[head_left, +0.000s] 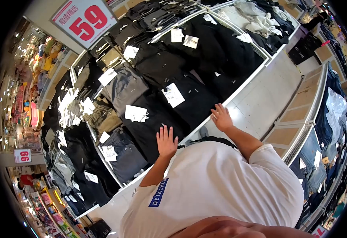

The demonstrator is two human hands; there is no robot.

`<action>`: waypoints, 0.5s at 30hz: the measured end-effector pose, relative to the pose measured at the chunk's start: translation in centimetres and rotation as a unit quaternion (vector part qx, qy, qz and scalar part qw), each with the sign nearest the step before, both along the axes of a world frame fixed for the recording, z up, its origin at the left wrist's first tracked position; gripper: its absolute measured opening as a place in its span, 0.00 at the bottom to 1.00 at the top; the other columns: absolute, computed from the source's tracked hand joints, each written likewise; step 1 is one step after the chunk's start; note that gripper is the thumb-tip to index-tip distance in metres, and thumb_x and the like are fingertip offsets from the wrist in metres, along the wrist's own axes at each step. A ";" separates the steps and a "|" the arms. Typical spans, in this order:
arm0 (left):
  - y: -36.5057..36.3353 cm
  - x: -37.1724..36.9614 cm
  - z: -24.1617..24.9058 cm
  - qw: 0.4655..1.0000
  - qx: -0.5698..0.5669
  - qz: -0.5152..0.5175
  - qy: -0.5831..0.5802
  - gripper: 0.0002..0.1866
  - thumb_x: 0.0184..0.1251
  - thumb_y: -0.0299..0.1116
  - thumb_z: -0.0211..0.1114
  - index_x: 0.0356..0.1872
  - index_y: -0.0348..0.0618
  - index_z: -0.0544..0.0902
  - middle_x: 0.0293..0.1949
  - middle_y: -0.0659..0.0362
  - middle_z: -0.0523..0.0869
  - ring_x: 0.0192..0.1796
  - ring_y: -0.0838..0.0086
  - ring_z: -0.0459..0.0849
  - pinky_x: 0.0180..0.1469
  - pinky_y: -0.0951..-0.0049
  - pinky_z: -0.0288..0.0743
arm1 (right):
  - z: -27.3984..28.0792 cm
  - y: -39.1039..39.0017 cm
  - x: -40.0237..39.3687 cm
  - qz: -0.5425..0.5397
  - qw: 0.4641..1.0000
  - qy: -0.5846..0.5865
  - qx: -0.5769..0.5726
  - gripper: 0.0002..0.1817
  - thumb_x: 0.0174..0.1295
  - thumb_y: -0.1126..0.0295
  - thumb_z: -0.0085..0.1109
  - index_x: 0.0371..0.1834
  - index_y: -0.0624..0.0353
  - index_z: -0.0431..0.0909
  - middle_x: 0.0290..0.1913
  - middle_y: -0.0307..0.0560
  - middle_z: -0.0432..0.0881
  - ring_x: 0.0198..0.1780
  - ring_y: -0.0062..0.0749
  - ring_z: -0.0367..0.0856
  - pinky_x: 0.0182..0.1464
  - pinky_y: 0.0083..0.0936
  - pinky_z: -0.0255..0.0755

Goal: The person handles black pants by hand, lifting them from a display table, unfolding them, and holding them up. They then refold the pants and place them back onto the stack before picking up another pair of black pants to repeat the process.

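Observation:
My left hand (166,141) lies with fingers stretched out on a stack of folded black trousers (151,129), near the front of a display bin. A white paper tag (136,114) rests on that stack, just beyond my fingertips. My right hand (221,118) is at the bin's white front rim (243,88), its fingers extended and holding nothing. Beside it is another black folded garment (197,99) with a large white tag (173,95). Grey folded trousers (124,88) sit farther back, and dark grey ones (124,152) lie to the left.
A red "59" price sign (88,22) stands over the bin at upper left. On the right, across a pale tiled aisle (260,107), a second bin holds blue jeans (310,150). A black crate (304,48) stands at the far right. Plush toys (48,59) fill shelves at left.

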State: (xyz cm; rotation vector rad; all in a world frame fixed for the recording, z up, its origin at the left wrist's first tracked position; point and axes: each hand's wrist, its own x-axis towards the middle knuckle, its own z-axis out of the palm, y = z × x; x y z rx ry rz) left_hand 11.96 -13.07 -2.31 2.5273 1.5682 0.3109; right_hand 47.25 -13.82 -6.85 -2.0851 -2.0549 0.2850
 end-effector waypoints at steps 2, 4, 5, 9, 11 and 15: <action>0.3 0.0 -0.8 1.000 0.002 -0.001 -0.003 0.33 0.71 0.45 0.62 0.73 0.40 0.71 0.78 0.42 0.63 0.79 0.47 0.60 0.78 0.42 0.50 | -0.5 -0.7 -0.6 0.007 1.000 0.009 0.016 0.23 0.72 0.57 0.55 0.68 0.49 0.76 0.77 0.51 0.65 0.82 0.50 0.55 0.75 0.57 0.59; 0.5 0.1 -1.0 1.000 0.000 -0.003 0.006 0.33 0.72 0.45 0.60 0.73 0.40 0.70 0.77 0.42 0.64 0.80 0.48 0.59 0.79 0.42 0.50 | 0.3 -1.0 -0.5 0.013 1.000 0.018 0.020 0.23 0.72 0.58 0.55 0.68 0.49 0.76 0.77 0.51 0.66 0.82 0.49 0.55 0.74 0.53 0.63; 0.4 0.3 -1.0 1.000 -0.003 0.000 0.011 0.33 0.73 0.47 0.60 0.74 0.40 0.70 0.77 0.42 0.64 0.80 0.49 0.59 0.79 0.43 0.48 | 0.2 -1.0 -0.3 0.020 0.999 0.031 0.015 0.23 0.72 0.58 0.55 0.68 0.49 0.76 0.77 0.51 0.66 0.82 0.49 0.55 0.74 0.52 0.63; 0.4 0.6 -0.6 1.000 -0.026 0.002 0.010 0.33 0.71 0.45 0.60 0.73 0.40 0.70 0.78 0.44 0.64 0.80 0.51 0.59 0.80 0.44 0.47 | -0.2 -0.5 0.8 0.045 0.996 0.075 0.016 0.23 0.72 0.60 0.56 0.68 0.50 0.76 0.77 0.49 0.67 0.82 0.46 0.56 0.73 0.46 0.65; 0.1 1.3 -0.3 0.999 -0.028 -0.017 -0.002 0.33 0.71 0.44 0.61 0.73 0.40 0.70 0.77 0.44 0.65 0.80 0.51 0.59 0.80 0.44 0.47 | -0.8 -0.6 1.8 0.070 0.992 0.108 0.016 0.23 0.71 0.62 0.56 0.69 0.51 0.75 0.77 0.48 0.67 0.81 0.45 0.57 0.72 0.44 0.67; -0.1 6.1 0.9 0.997 -0.023 -0.057 -0.050 0.31 0.64 0.34 0.64 0.70 0.40 0.73 0.75 0.44 0.68 0.79 0.51 0.62 0.79 0.46 0.52 | -1.2 -1.1 5.5 0.136 0.983 0.124 0.023 0.26 0.69 0.67 0.55 0.71 0.50 0.71 0.78 0.50 0.66 0.79 0.47 0.61 0.71 0.46 0.68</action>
